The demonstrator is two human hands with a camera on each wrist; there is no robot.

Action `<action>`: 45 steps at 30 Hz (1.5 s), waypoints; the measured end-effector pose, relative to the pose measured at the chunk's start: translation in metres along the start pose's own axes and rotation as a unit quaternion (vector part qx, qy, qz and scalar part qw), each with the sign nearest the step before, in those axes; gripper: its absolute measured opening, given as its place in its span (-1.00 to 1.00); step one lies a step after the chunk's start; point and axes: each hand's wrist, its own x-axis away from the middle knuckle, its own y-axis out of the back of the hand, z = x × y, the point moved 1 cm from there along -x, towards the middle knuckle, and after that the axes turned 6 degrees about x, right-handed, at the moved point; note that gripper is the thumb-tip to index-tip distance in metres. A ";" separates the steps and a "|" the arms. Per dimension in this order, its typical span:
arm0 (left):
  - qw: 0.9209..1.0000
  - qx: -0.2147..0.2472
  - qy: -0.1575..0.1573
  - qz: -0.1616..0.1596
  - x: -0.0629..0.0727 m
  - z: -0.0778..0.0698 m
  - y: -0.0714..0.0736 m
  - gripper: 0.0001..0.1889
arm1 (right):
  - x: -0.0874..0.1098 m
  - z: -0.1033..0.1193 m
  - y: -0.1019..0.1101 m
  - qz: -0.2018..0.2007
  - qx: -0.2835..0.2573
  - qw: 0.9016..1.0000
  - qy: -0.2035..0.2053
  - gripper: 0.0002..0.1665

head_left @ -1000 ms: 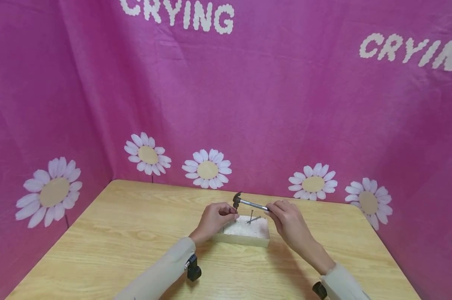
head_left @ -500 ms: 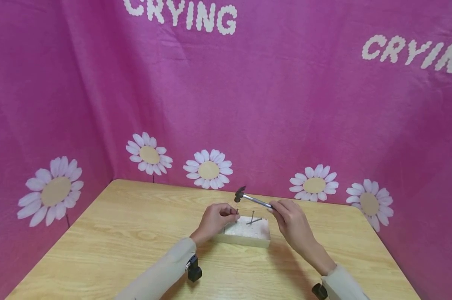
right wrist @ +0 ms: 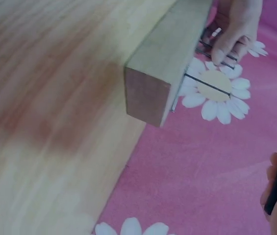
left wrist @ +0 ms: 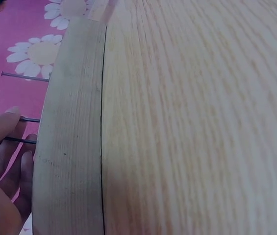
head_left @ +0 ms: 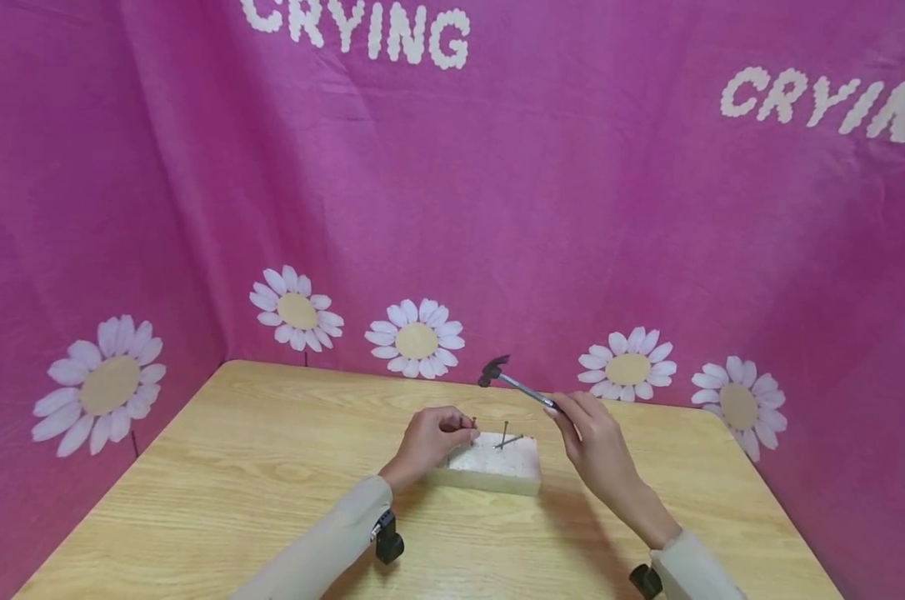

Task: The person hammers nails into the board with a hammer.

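Note:
A pale wooden block (head_left: 490, 479) lies on the table. At its left part my left hand (head_left: 426, 442) pinches a nail (left wrist: 29, 119) between thumb and finger, the nail's head showing past them. Another nail (left wrist: 20, 140) stands close by among the fingers. Farther right, one nail (right wrist: 207, 84) stands upright in the block, apart from both hands, and a loose nail (head_left: 508, 442) lies on top. My right hand (head_left: 591, 442) grips a claw hammer (head_left: 527, 390) by its dark handle. The hammer's head is raised above the block, touching nothing.
The wood-grain table (head_left: 272, 467) extends around the block. Behind it and at both sides hangs a pink cloth (head_left: 535, 208) with daisies and white lettering. Small black cameras (head_left: 387, 537) sit on both wrists.
The hammer has risen from the pinched nail's head, moving up and slightly right with my right hand. My left hand and the block have stayed in place.

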 end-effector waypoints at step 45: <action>0.933 -0.239 0.110 0.244 -0.076 -0.052 -0.041 -0.95 | 0.034 -0.052 0.028 0.066 0.046 0.987 -0.143 -0.90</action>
